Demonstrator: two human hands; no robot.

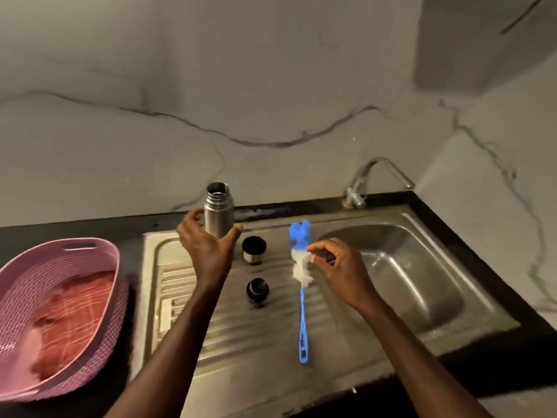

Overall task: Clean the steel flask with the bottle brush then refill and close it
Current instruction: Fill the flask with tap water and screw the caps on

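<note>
Both hands are empty: the left hand (208, 236) cupped wide beside the uncapped flask (219, 213) could topple it, while the right hand (334, 263), loosely curled left of the sink (401, 267), hovers over the brush (301, 276).

Both bare forearms rise from the lower edge toward mid-frame, the left hand (208, 236) spread in a wide C with thumb and fingers apart and gripping nothing, the right hand (334, 263) just right of centre with loosely curled fingers, thumb and forefinger nearly meeting.
</note>
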